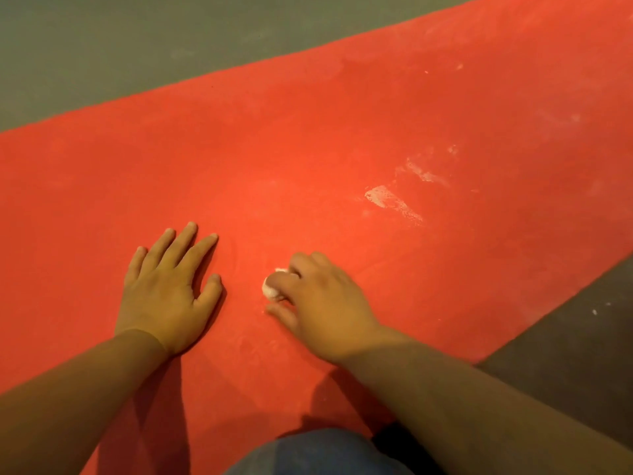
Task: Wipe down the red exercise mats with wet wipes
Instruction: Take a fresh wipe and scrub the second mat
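Observation:
A red exercise mat (308,159) runs diagonally across the floor and fills most of the view. My left hand (168,286) lies flat on it, fingers straight and spread, palm down. Just to its right, my right hand (318,303) grips a small crumpled white wet wipe (269,289) and presses it onto the mat; only the wipe's left end shows from under the curled fingers. White smudges (390,200) mark the mat farther off to the right, beyond my right hand.
Grey floor (102,46) borders the mat at the top left, and darker floor (575,354) lies at the lower right. My knee in blue denim (308,454) shows at the bottom edge, on the mat.

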`<action>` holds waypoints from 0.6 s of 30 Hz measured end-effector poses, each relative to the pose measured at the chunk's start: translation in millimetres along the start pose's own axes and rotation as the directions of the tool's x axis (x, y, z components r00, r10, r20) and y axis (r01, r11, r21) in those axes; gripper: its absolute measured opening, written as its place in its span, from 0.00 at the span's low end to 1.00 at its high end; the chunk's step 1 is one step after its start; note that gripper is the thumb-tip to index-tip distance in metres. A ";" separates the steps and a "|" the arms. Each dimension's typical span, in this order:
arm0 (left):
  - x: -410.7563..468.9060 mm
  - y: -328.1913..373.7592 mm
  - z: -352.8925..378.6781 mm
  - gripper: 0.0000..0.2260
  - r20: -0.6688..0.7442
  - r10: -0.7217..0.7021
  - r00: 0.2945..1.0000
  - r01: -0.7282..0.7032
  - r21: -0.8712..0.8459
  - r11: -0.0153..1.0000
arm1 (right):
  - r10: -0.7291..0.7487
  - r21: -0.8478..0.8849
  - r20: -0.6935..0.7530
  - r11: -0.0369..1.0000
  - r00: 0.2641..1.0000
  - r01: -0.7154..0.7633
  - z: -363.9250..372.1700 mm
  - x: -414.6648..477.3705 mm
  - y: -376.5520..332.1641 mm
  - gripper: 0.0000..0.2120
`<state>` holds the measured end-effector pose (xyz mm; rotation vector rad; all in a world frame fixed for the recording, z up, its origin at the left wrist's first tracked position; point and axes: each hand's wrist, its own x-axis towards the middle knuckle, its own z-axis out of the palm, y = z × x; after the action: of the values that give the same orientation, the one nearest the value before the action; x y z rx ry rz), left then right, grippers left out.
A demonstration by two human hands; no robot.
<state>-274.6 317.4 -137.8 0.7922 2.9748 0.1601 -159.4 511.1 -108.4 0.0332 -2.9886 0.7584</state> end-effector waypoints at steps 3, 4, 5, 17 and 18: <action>1.5 -0.4 0.4 0.30 0.006 0.007 1.000 -0.007 -0.005 1.000 | 0.144 -0.024 -0.089 0.989 0.986 -0.147 -18.7 17.3 42.9 0.08; 2.3 -0.5 0.5 0.30 0.003 0.007 1.000 -0.007 -0.011 1.000 | 0.253 -0.020 -0.170 0.965 0.952 -0.260 -28.0 23.6 61.8 0.09; 2.5 -0.6 0.5 0.30 0.002 0.006 1.000 -0.006 -0.014 1.000 | 0.351 -0.010 -0.216 0.932 0.911 -0.361 -35.6 27.1 75.2 0.10; 7.8 -0.2 -0.8 0.29 -0.017 0.016 1.000 -0.016 -0.023 1.000 | 0.314 -0.051 -0.163 0.944 0.935 -0.326 -44.3 40.4 87.0 0.09; 7.8 -0.3 -0.8 0.29 -0.021 0.014 1.000 -0.014 -0.023 1.000 | 0.410 -0.042 -0.215 0.903 0.886 -0.428 -47.5 43.7 94.7 0.10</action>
<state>-281.6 321.0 -137.3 0.8137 2.9814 0.2049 -204.0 616.7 -109.1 -0.6757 -2.8530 0.6093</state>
